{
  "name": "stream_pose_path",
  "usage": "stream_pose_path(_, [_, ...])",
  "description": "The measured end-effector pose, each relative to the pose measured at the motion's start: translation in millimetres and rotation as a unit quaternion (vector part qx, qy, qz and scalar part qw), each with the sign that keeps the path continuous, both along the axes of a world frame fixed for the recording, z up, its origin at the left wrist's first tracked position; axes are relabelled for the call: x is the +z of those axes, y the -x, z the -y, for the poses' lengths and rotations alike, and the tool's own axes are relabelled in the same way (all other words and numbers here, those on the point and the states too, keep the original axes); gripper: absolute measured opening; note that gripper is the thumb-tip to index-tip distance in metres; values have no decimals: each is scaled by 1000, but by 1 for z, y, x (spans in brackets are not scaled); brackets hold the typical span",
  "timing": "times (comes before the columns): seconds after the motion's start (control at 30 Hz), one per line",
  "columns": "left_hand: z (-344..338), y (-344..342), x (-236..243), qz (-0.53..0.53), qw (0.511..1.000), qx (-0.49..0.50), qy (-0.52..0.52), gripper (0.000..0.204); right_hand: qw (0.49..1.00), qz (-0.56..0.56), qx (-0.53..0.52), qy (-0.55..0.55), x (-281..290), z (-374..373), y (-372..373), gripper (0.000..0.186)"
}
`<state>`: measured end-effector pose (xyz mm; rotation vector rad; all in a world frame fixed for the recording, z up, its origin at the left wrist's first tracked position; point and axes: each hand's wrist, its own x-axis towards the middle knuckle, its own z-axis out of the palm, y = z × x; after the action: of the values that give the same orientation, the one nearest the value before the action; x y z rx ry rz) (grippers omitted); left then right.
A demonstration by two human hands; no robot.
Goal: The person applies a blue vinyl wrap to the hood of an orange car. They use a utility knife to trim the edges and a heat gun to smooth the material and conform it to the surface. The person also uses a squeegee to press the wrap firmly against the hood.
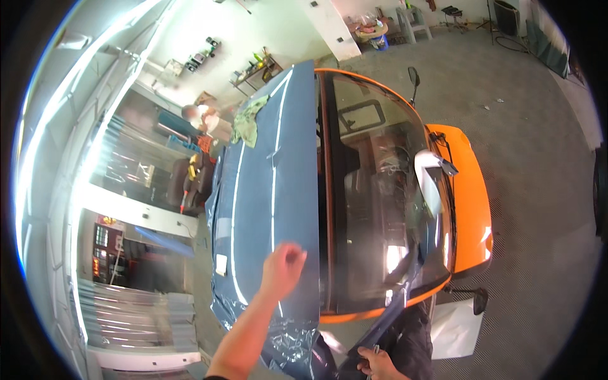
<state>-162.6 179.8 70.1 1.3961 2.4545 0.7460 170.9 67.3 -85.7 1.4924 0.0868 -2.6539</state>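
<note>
Above the car [470,190], the left hand [282,271] curls closed; beside it, the right hand [379,366] grips a thin tool [375,349]. Probably film [295,164] fitting; next calls for smoothing.

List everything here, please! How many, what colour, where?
car: 1, orange, middle
film sheet: 1, blue, across car roof
cloth: 1, green, on film sheet
mirrors: 2, black, car's far and near sides
curled strip: 1, white, on windscreen
big sheet: 1, white, lower right
chair: 1, pale grey, top
person: 1, white top, left
small clutter: uncountable, mixed colours, top
thin thing: 1, silvery, bottom edge
left hand: 1, bare, curled over film sheet
right hand: 1, bare, gripping thin thing
</note>
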Motion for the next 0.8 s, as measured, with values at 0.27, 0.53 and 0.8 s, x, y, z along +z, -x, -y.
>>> stream_pose_path(0.27, [-223, 116, -28, -141, 980, 19, 140, 42, 967, 1, -72, -244, -40, -45, -10, 28])
stream_pose_path(0.53, [-323, 170, -33, -165, 976, 75, 117, 40, 979, -7, -71, -192, -50, -51, -20, 30])
stream_pose_path(0.8, [-377, 207, -35, -182, 973, 77, 116, 46, 981, 11, -154, -119, -79, -40, -33, 11])
